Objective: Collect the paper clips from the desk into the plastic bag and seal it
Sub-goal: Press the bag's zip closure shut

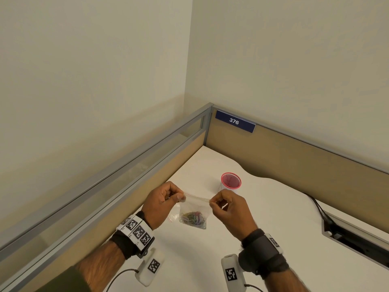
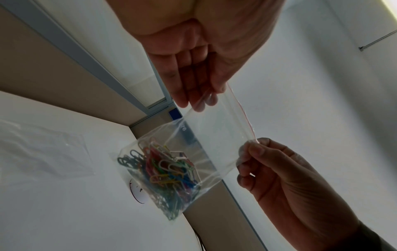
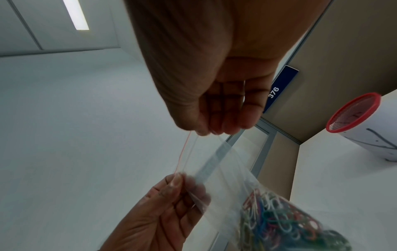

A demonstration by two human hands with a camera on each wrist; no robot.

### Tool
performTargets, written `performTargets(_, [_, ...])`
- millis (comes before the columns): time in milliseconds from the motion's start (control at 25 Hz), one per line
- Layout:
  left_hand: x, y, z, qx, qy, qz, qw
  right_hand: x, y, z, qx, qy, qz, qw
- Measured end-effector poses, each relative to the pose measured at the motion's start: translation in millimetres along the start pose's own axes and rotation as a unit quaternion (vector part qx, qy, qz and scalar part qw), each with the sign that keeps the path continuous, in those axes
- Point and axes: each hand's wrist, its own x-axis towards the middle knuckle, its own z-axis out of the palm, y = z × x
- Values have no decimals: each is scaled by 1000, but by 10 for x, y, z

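Note:
A small clear plastic bag (image 1: 195, 207) with a red line along its zip top hangs above the white desk (image 1: 273, 228) between my two hands. A heap of coloured paper clips (image 1: 193, 219) lies in its bottom. My left hand (image 1: 180, 197) pinches the left end of the top edge, and my right hand (image 1: 211, 203) pinches the right end, so the edge is stretched taut. In the left wrist view the bag (image 2: 217, 134) and clips (image 2: 165, 173) hang below my left hand (image 2: 193, 100). In the right wrist view my right hand (image 3: 212, 130) holds the bag (image 3: 225, 171).
A white cup with a red rim (image 1: 231, 181) stands just behind the hands. Another clear bag (image 2: 43, 149) lies flat on the desk by my left hand. Tan partitions (image 1: 294, 157) close off the back and left. A cable slot (image 1: 357, 243) opens at the right.

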Motion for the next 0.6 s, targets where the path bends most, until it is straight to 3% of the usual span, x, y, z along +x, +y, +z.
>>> performTargets(280, [-27, -88, 58, -66, 36, -53, 996, 25, -37, 98, 99, 14, 42, 994])
performTargets(360, [-39, -132, 88, -78, 37, -140, 986, 55, -41, 123, 92, 31, 47, 994])
performTargets(480, [-61, -126, 147, -46, -79, -295, 951, 69, -99, 124, 67, 38, 29, 997])
performTargets(600, [-27, -110, 178, -142, -119, -384, 905, 31, -169, 110, 73, 9, -17, 997])
